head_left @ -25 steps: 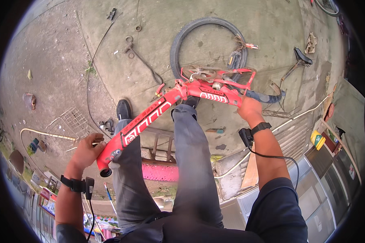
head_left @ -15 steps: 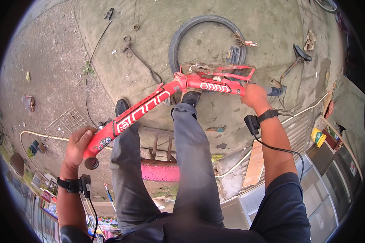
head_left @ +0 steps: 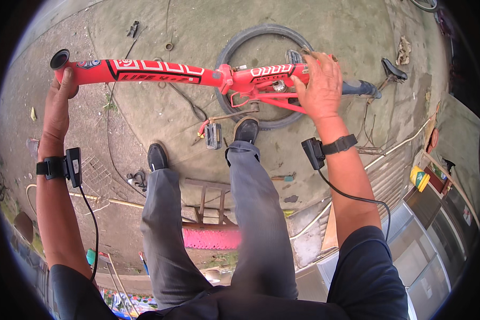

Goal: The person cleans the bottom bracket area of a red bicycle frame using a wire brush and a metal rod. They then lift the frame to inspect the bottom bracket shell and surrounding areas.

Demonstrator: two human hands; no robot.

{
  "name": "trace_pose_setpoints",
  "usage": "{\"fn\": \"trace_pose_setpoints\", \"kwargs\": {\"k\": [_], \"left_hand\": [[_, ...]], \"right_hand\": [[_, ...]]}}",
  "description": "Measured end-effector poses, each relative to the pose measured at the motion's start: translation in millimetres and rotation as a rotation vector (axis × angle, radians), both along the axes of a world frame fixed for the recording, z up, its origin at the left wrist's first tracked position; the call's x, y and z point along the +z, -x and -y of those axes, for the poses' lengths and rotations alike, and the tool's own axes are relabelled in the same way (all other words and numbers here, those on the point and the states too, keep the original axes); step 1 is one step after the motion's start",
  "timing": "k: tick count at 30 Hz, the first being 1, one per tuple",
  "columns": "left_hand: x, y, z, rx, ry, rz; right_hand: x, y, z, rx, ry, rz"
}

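A red bicycle frame with white markings stretches crosswise in front of me, raised above the ground. My left hand is closed round its left end, next to the open head tube. On the right end, near the seat tube, my right hand lies over the frame with its thumb on the near side, gripping it. A crank with a black pedal hangs below the frame. Behind it a black bicycle tyre lies on the ground, partly hidden by the frame.
To the right lies a black saddle on its post. A brown stool-like frame and a pink item sit between my legs. A wire basket and a hose are at the left, a yellow container at the right.
The frame's left end has swung up and away from me, so it now lies nearly level. Its underside has turned, bringing the crank and pedal nearer. My right hand has shifted left along it.
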State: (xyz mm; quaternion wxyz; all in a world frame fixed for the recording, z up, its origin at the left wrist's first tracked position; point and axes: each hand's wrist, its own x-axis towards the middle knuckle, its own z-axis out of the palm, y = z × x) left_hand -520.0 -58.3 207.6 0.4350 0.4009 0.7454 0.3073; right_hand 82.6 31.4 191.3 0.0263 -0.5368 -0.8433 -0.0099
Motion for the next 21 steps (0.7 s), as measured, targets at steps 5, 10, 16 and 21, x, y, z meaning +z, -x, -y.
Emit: {"fn": "trace_pose_setpoints", "kwargs": {"k": [5,10,16,21], "left_hand": [[-18,4,-43,0.046,0.056,-0.062],[-29,7,-69,0.045,0.066,-0.089],[-39,4,-87,0.011,0.039,-0.146],[-30,1,-92,-0.016,0.115,-0.205]], "right_hand": [[-82,66,109,-0.768,0.776,-0.33],[-148,131,168,-1.537,1.222,-1.31],[-162,141,196,-1.38,0.835,-1.08],[-161,143,216,-1.436,1.393,-1.245]]}}
